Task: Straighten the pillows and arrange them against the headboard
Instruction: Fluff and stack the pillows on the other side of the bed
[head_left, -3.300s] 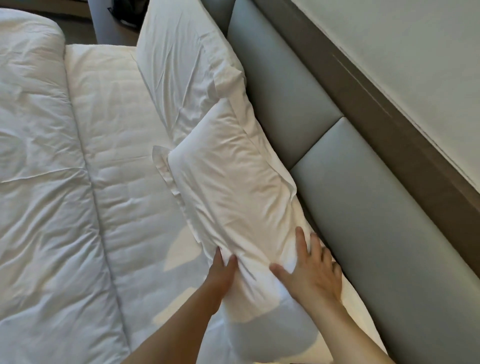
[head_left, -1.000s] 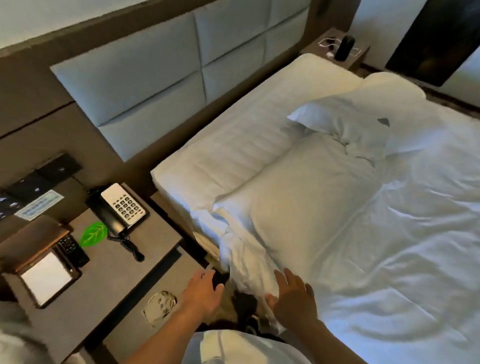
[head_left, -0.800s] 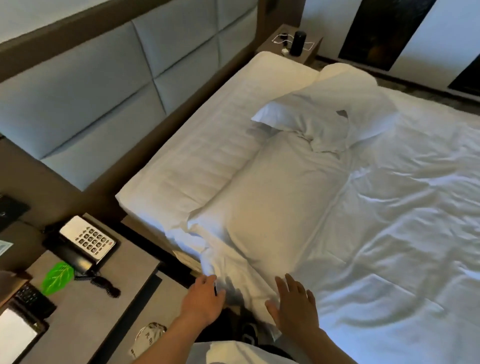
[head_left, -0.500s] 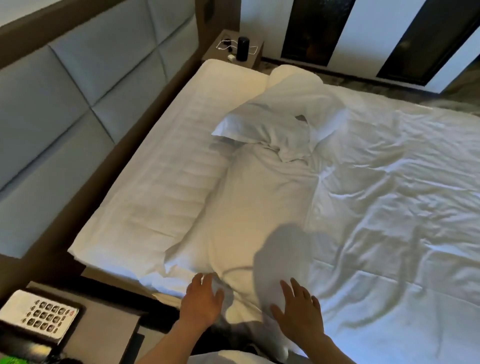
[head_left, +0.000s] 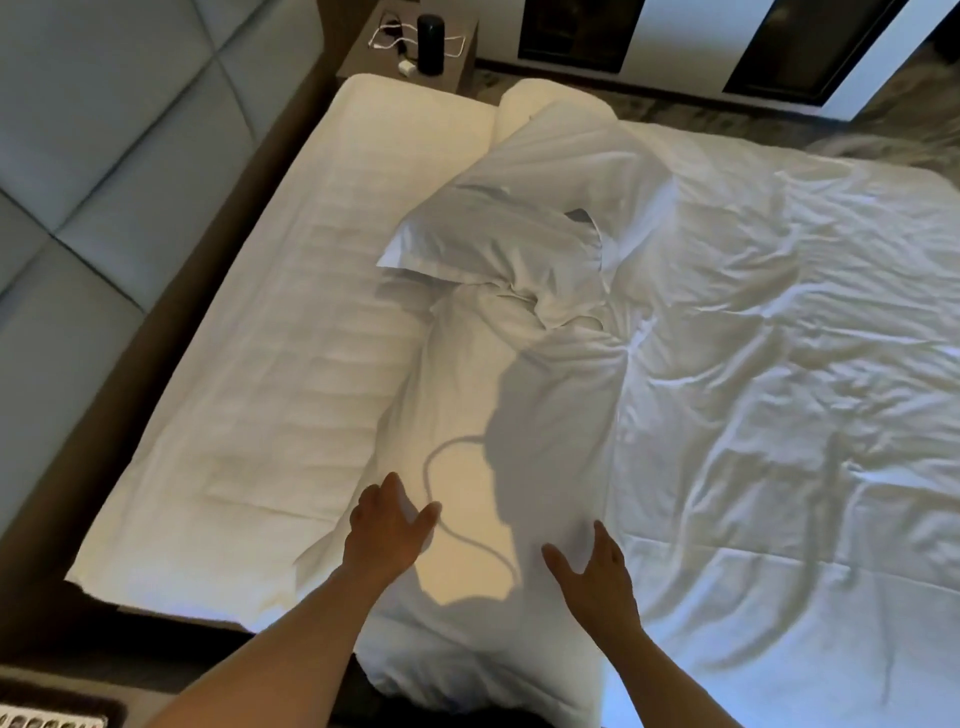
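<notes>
Two bare hands reach over a hotel bed: the left hand (head_left: 387, 530) lies on the near pillow (head_left: 498, 467) at its left edge, fingers curled over the fabric, though whether that grip has closed on the cloth cannot be told; the right hand (head_left: 592, 571) rests flat on the same pillow with fingers spread apart. Two white pillows lie end to end along the bed, well apart from the padded headboard (head_left: 104, 156) at left, a bare strip of mattress (head_left: 291, 364) between. The far pillow (head_left: 519, 244) is crumpled, overlapping the near one's far end. A rumpled duvet (head_left: 779, 389) covers the right side. Beyond, one bedside table (head_left: 462, 62) carries a dark cylinder (head_left: 429, 36) and a white cable (head_left: 387, 39).
</notes>
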